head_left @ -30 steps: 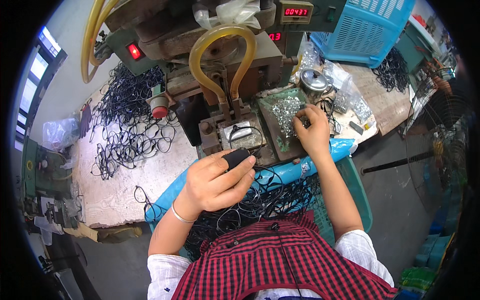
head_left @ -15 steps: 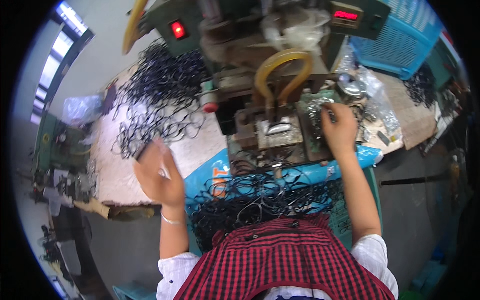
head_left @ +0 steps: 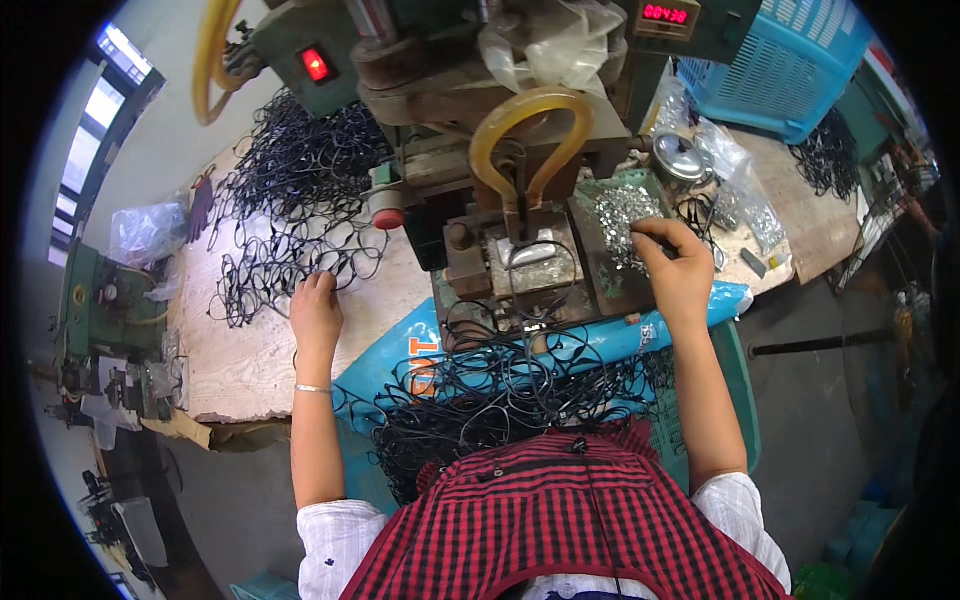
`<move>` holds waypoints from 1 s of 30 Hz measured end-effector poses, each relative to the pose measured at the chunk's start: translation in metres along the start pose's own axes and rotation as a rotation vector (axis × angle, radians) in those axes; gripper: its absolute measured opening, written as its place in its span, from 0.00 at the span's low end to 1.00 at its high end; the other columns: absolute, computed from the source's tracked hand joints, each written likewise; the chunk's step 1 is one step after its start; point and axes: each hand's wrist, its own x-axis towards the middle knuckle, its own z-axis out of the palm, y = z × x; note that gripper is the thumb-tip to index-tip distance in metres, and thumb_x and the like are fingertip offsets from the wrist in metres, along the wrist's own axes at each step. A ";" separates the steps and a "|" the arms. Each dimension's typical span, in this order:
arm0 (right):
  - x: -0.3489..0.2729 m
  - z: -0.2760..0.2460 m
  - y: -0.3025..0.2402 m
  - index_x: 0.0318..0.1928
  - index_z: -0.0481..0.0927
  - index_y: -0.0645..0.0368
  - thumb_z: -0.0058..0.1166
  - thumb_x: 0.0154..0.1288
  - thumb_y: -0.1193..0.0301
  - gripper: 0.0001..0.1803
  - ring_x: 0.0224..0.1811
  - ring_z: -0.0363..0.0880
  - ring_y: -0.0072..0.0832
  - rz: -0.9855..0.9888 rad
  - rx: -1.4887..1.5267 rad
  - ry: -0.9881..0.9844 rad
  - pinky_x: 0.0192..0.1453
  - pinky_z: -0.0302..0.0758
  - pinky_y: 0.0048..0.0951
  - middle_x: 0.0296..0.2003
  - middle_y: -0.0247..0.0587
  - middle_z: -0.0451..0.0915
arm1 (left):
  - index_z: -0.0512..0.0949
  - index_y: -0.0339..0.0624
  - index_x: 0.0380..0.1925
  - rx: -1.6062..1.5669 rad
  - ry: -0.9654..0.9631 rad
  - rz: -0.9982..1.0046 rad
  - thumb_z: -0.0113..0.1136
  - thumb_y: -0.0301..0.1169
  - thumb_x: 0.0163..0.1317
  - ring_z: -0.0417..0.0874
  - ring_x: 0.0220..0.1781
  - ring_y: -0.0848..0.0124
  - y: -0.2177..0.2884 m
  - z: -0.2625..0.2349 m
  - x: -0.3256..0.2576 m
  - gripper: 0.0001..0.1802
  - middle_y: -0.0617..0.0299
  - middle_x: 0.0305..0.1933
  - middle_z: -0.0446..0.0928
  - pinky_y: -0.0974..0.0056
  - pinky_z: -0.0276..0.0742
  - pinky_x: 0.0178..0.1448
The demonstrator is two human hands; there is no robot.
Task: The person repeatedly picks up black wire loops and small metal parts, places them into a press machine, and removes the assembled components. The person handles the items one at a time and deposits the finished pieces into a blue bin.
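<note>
Head view: a worker in a red-and-black checked apron [head_left: 560, 520] sits at a small press [head_left: 520, 170] on a wooden bench [head_left: 250, 350]. The left hand [head_left: 316, 312] lies flat at the near edge of the spread of black cord loops [head_left: 290, 215], fingers [head_left: 322, 284] stretched out and touching the nearest loop; whether they have hold of it cannot be told. The right hand [head_left: 676, 272] is curled over the green tray [head_left: 610, 285] beside the press, fingertips pinched into the heap of small silver metal clips [head_left: 622, 212]; a clip between them cannot be made out.

Done well, by the look of it, the left hand would draw off a single loop without dragging its tangled neighbours, and the right would lift one clip only, clear of the pile.

Counted: one press with one yellow hose arch [head_left: 528, 140], one lit red lamp [head_left: 317, 65], one red digit display [head_left: 669, 14], one blue basket [head_left: 775, 60], one round metal tin [head_left: 682, 158]. A second mass of black loops [head_left: 500, 400] rests on a blue tray [head_left: 400, 365] at the worker's lap. Loops and clips are too many and too tangled to count.
</note>
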 end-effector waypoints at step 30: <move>0.002 0.008 0.025 0.42 0.88 0.56 0.67 0.57 0.73 0.11 0.68 0.73 0.54 -0.281 -0.823 0.030 0.70 0.71 0.48 0.59 0.56 0.81 | 0.83 0.42 0.36 -0.780 0.392 0.846 0.72 0.19 0.50 0.83 0.31 0.65 0.217 -0.141 0.014 0.13 0.52 0.48 0.87 0.61 0.86 0.39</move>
